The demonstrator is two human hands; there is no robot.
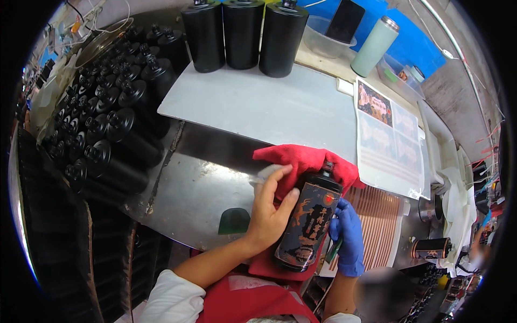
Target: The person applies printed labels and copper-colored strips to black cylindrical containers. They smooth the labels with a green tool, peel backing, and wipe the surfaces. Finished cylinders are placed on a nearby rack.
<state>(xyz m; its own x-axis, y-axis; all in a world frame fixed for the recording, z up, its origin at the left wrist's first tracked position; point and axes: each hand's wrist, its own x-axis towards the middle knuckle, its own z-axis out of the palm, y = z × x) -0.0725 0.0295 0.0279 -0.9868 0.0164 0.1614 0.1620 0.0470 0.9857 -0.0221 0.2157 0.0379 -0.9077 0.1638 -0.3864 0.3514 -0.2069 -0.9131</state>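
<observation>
A black bottle with a decorated label leans with its neck on a folded red cloth, its base toward me. My left hand is bare, at the bottle's left side, with thumb and index finger apart and the thumb at the label's edge. A pale, blurred piece shows behind its fingers; I cannot make out what it is. On the bottle's right, my right hand, in a blue glove, has its fingers curled around a thin green scraper, mostly hidden by the hand.
Several black bottles crowd the left side, and three more stand at the back of a grey board. Printed sheets and a striped sheet lie right. A dark green piece rests on the metal table. A pale green flask stands behind.
</observation>
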